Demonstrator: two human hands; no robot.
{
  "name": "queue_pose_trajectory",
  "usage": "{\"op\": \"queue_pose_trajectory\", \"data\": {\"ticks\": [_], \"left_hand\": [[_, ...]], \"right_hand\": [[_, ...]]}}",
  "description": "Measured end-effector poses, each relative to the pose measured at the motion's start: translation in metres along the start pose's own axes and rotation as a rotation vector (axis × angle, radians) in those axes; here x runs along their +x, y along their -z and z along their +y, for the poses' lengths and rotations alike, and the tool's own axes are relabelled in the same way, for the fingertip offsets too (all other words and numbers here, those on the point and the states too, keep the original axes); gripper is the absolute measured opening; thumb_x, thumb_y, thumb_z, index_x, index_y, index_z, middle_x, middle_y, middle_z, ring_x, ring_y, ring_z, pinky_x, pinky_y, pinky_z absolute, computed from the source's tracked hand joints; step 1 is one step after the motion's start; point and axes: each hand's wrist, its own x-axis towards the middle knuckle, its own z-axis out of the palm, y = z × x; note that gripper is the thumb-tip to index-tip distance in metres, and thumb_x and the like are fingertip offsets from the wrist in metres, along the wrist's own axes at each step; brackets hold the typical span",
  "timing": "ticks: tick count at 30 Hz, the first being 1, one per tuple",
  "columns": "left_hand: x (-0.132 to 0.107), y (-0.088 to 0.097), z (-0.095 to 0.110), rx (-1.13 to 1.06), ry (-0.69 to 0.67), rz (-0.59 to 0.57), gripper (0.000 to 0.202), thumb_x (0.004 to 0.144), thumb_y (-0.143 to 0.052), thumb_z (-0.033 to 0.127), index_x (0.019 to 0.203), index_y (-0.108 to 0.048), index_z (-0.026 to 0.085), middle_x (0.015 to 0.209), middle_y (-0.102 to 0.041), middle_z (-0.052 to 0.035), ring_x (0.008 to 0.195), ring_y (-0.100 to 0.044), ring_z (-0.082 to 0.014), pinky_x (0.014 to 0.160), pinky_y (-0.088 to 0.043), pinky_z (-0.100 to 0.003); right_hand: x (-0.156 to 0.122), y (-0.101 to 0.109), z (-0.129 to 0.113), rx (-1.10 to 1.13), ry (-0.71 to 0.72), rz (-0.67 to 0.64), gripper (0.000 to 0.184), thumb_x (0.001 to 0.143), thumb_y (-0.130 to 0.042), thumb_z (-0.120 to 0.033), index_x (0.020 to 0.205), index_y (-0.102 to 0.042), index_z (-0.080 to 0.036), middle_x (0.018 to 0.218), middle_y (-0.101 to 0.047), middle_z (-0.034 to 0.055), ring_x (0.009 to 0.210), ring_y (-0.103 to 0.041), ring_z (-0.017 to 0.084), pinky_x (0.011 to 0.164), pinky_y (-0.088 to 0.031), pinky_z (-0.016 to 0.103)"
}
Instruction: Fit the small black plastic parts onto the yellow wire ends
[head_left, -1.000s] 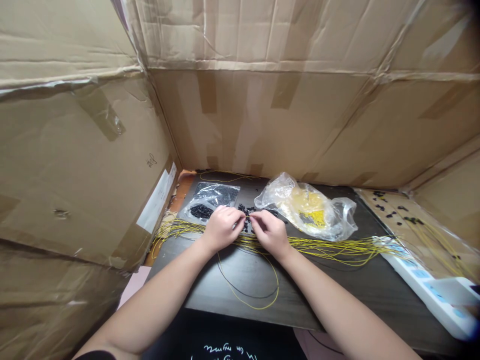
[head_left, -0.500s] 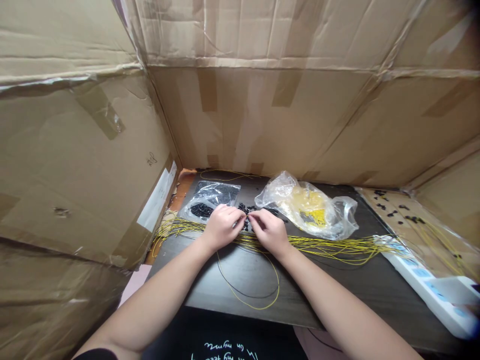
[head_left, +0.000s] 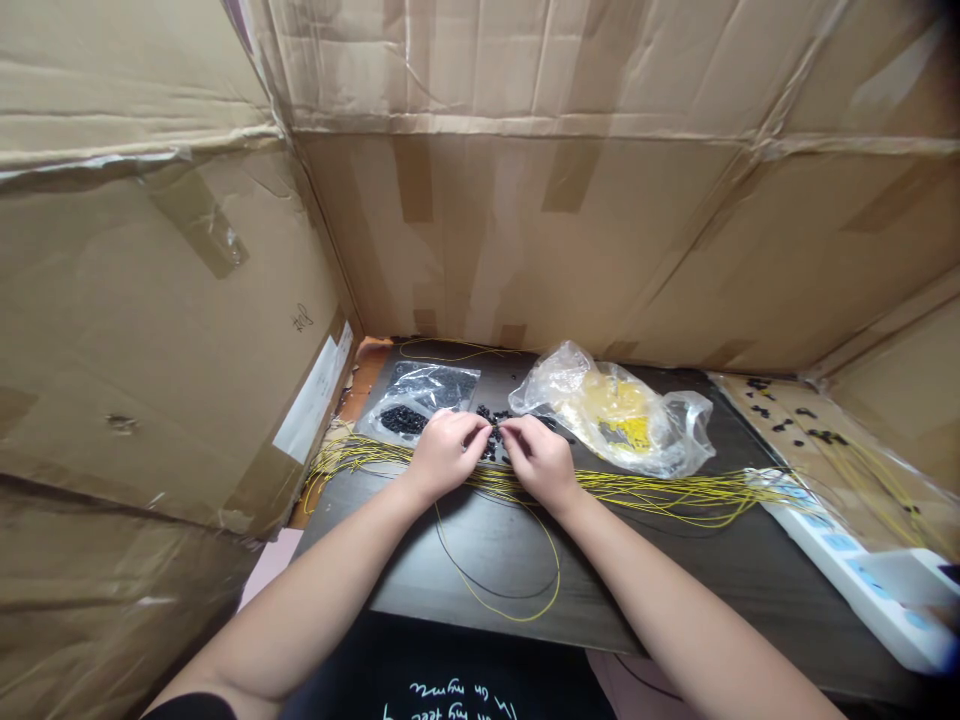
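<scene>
Over the small black parts (head_left: 491,448) heaped on the dark table, my left hand (head_left: 450,452) and my right hand (head_left: 541,458) meet with fingertips almost touching. Each is closed in a pinch on a thin wire; a small yellow bit shows between the tips, and any tiny part there is too small to make out. From beneath the hands a loop of yellow and black wire (head_left: 556,585) hangs toward me on the table. Both wrists lie above a long bundle of yellow and black wires (head_left: 660,492) stretched across the table.
Behind my left hand lies a clear bag of black parts (head_left: 405,420). Right of my right hand is a crumpled plastic bag (head_left: 682,440) with yellow pieces. A white power strip (head_left: 847,570) borders the right side. Cardboard walls (head_left: 510,260) enclose the table.
Both hands hold nearly the same place, with only slight movement at the fingertips. The wire loop has shifted very slightly.
</scene>
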Motion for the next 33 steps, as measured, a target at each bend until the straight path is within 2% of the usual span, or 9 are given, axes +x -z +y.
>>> {"op": "queue_pose_trajectory", "data": {"ticks": [4, 8, 10, 14, 17, 22, 29, 31, 33], "left_hand": [[-0.0004, 0.0006, -0.0011, 0.01, -0.014, 0.066, 0.014, 0.098, -0.057, 0.024, 0.088, -0.067, 0.02, 0.081, -0.073, -0.0004, 0.075, -0.064, -0.0161, 0.08, -0.044, -0.034], [-0.0012, -0.0001, -0.0016, 0.0, -0.049, 0.064, 0.013, 0.097, -0.058, 0.022, 0.088, -0.067, 0.02, 0.082, -0.073, -0.0002, 0.076, -0.066, -0.0159, 0.08, -0.044, -0.034], [-0.0014, -0.0005, -0.0018, 0.0, -0.081, 0.047, 0.013, 0.098, -0.057, 0.022, 0.09, -0.067, 0.02, 0.085, -0.075, -0.0009, 0.078, -0.067, -0.0164, 0.08, -0.044, -0.034], [-0.0012, -0.0006, -0.0021, 0.012, -0.112, 0.033, 0.014, 0.098, -0.056, 0.022, 0.091, -0.068, 0.02, 0.087, -0.076, -0.0017, 0.079, -0.068, -0.0172, 0.081, -0.045, -0.035], [-0.0013, -0.001, -0.0025, 0.011, -0.1, 0.047, 0.013, 0.098, -0.057, 0.023, 0.091, -0.068, 0.019, 0.085, -0.075, -0.0015, 0.078, -0.068, -0.0169, 0.08, -0.045, -0.035], [-0.0023, -0.0024, -0.0044, -0.012, -0.082, 0.051, 0.013, 0.097, -0.058, 0.023, 0.09, -0.069, 0.02, 0.087, -0.076, -0.0019, 0.078, -0.068, -0.0167, 0.079, -0.045, -0.035], [-0.0016, -0.0001, -0.0066, -0.036, -0.068, -0.022, 0.014, 0.097, -0.058, 0.022, 0.09, -0.07, 0.021, 0.087, -0.076, -0.0005, 0.079, -0.068, -0.0172, 0.079, -0.045, -0.034], [-0.0011, 0.0001, -0.0072, -0.038, -0.066, -0.019, 0.014, 0.097, -0.058, 0.022, 0.09, -0.07, 0.021, 0.087, -0.076, -0.0006, 0.08, -0.068, -0.0172, 0.079, -0.044, -0.034], [-0.0009, -0.0006, -0.0079, -0.033, -0.076, -0.016, 0.014, 0.098, -0.058, 0.022, 0.089, -0.069, 0.021, 0.088, -0.076, -0.001, 0.079, -0.068, -0.0173, 0.079, -0.044, -0.034]], "right_hand": [[-0.0006, 0.001, 0.0021, 0.023, -0.021, 0.05, 0.014, 0.1, -0.054, -0.027, 0.1, -0.066, -0.019, 0.086, -0.069, 0.0043, 0.069, -0.063, 0.015, 0.067, -0.05, 0.027], [-0.0013, 0.0007, 0.0014, 0.041, -0.007, 0.003, 0.017, 0.098, -0.058, -0.031, 0.109, -0.065, -0.02, 0.082, -0.066, 0.0025, 0.057, -0.056, 0.012, 0.059, -0.049, 0.027], [-0.001, -0.0002, 0.0002, 0.044, 0.017, -0.015, 0.018, 0.099, -0.057, -0.031, 0.111, -0.065, -0.02, 0.085, -0.067, 0.0035, 0.06, -0.058, 0.012, 0.06, -0.05, 0.027], [0.0, 0.0, -0.0019, 0.049, 0.035, -0.021, 0.015, 0.101, -0.053, -0.027, 0.104, -0.066, -0.02, 0.089, -0.069, 0.0057, 0.074, -0.064, 0.016, 0.067, -0.051, 0.028], [-0.0015, 0.0015, -0.0016, 0.046, 0.021, -0.024, 0.015, 0.1, -0.055, -0.028, 0.107, -0.065, -0.02, 0.088, -0.068, 0.0045, 0.067, -0.061, 0.014, 0.065, -0.051, 0.028], [-0.0032, 0.0008, 0.0014, 0.027, 0.049, -0.055, 0.025, 0.097, -0.061, -0.033, 0.118, -0.062, -0.019, 0.087, -0.067, 0.0032, 0.057, -0.057, 0.011, 0.06, -0.049, 0.026], [0.0013, -0.0007, 0.0046, 0.033, 0.086, -0.064, 0.015, 0.101, -0.052, -0.027, 0.1, -0.065, -0.02, 0.086, -0.068, 0.0054, 0.075, -0.065, 0.016, 0.069, -0.052, 0.028], [-0.0003, -0.0011, 0.0059, 0.041, 0.046, -0.054, 0.014, 0.1, -0.055, -0.029, 0.106, -0.064, -0.02, 0.086, -0.068, 0.0042, 0.067, -0.063, 0.014, 0.064, -0.051, 0.027], [-0.0022, -0.0016, 0.0073, 0.051, 0.026, -0.054, 0.024, 0.098, -0.059, -0.032, 0.119, -0.061, -0.02, 0.087, -0.069, 0.0031, 0.058, -0.059, 0.012, 0.06, -0.051, 0.027]]}}
